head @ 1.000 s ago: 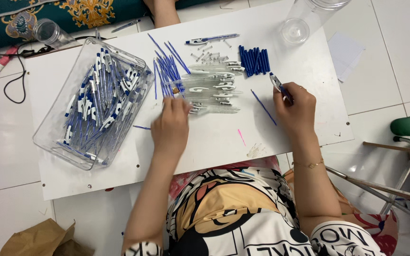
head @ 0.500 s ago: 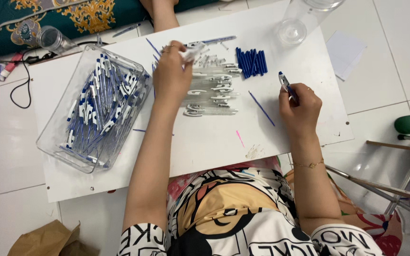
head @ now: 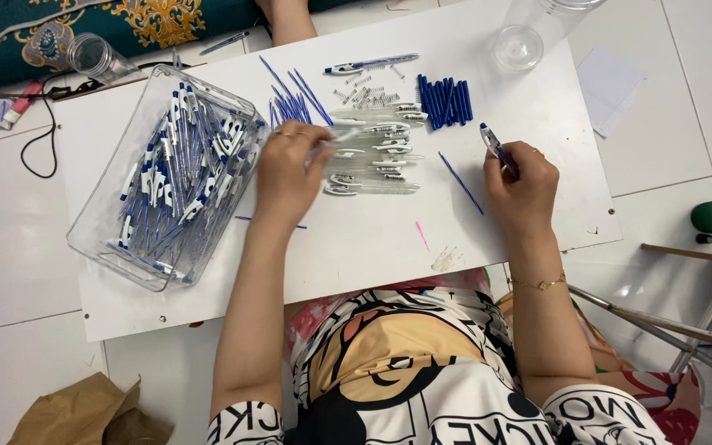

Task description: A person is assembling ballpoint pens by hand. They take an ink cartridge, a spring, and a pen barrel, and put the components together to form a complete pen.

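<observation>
Left hand (head: 286, 169), fingers pinched on a clear pen barrel (head: 333, 142), worked beside the clear tray (head: 109, 247) of finished pens near the board's left edge. Loose barrels (head: 377, 156) and blue caps (head: 445, 100) lay between. Right hand (head: 522, 185) gripped a blue-tipped pen part (head: 496, 148) toward the right edge.

Our left hand (head: 288, 169) pinches a clear pen barrel (head: 335, 140) above the row of barrels (head: 377, 156). Our right hand (head: 522, 183) grips a blue pen part (head: 496, 148) over the white counter (head: 372, 247).
</observation>
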